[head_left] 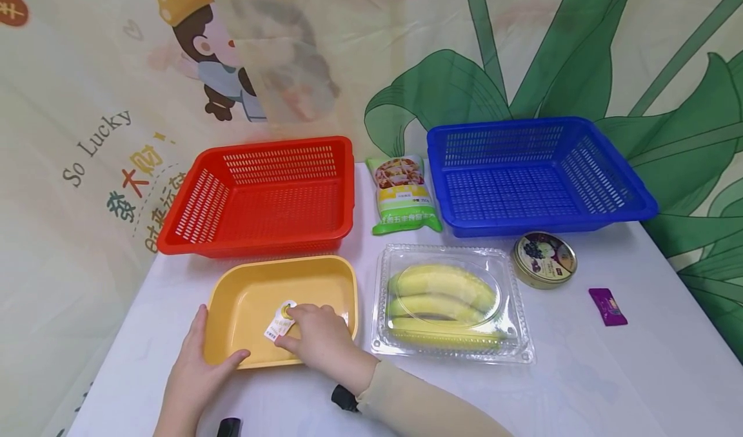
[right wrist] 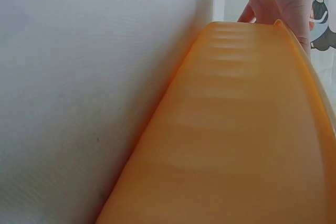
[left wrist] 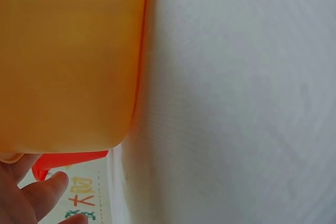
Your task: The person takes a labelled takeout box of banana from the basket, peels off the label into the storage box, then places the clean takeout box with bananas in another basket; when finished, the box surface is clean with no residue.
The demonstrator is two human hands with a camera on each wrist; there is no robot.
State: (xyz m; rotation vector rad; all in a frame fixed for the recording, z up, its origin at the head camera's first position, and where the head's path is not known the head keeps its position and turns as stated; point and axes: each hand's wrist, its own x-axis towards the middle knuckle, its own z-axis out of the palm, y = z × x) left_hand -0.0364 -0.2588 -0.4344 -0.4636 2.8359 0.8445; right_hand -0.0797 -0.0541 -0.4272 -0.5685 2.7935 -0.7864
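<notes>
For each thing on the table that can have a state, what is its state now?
Yellow tray: upright, a sticker inside, left hand holds its near edge.
Sticker: pinched by right hand.
Red basket: upright, empty.
Blue basket: upright, empty.
Clear banana box: closed.
Round tin: lid on.

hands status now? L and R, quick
Left hand: grips the near-left rim of the yellow tray, thumb over the edge.
Right hand: fingers curled, pinching a white label inside the tray.
</notes>
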